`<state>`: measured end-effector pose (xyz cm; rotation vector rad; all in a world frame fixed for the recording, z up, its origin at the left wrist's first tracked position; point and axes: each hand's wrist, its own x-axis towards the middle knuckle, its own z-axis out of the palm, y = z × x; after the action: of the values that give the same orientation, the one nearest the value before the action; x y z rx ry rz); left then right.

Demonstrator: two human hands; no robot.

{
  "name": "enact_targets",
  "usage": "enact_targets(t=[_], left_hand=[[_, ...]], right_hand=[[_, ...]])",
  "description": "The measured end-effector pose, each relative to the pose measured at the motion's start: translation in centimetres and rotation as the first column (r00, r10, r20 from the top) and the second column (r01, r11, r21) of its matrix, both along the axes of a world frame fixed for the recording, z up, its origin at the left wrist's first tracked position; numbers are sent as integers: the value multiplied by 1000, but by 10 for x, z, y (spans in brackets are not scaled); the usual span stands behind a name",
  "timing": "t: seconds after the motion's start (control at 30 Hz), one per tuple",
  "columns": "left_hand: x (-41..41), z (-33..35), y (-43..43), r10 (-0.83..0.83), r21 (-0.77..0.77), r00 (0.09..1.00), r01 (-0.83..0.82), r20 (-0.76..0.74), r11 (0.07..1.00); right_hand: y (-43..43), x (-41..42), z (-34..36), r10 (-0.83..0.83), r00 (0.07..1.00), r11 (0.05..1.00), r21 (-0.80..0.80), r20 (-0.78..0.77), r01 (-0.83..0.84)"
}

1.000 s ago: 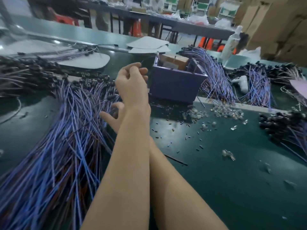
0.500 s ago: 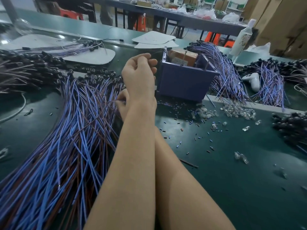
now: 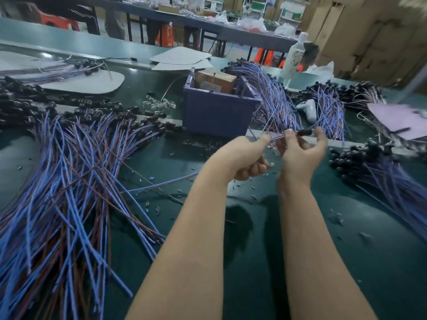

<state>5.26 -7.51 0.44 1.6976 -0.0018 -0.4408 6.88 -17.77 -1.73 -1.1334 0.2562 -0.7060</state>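
**Left hand (image 3: 240,158) and right hand (image 3: 300,155) uncrossed and shifted right**

The forearms were crossed over the big left pile (image 3: 69,181) of blue and brown wires half a second ago. They are now parted and raised side by side, just in front of the purple box (image 3: 217,116). A single blue wire (image 3: 277,136) is stretched between the two hands, above the green table (image 3: 254,239) and clear of it. The wire is pinched by the left hand between thumb and forefinger, while the remaining fingers are curled into the palm. Its other end, fitted with a black cap (image 3: 305,132), is held at the fingertips of the right hand, whose palm is turned upward with the fingers half curled. Motion blur is present there, so that grip is probably, not certainly, a thumb-and-forefinger pinch. A cardboard carton (image 3: 217,82) is seen standing inside the purple box. A right pile (image 3: 392,179) of black-capped wires is spread well apart from the hands, and small clear parts (image 3: 159,103) are scattered left of the box.
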Motion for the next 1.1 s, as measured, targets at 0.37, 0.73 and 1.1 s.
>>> enact_targets(t=[0.37,0.73,1.1], left_hand=[[17,-41,-7,415,-805,826,-517,-381,290],[12,-47,-13,562,-654,819,-487,-113,579],[15,-49,1,682,-712,711,-569,-174,412]], right_hand=[[-45,-3,-6,-138,990,901,410,-41,143],[17,-7,-25,381,884,893,-139,-271,-427],[-2,-3,-22,173,977,970,195,-121,-148]])
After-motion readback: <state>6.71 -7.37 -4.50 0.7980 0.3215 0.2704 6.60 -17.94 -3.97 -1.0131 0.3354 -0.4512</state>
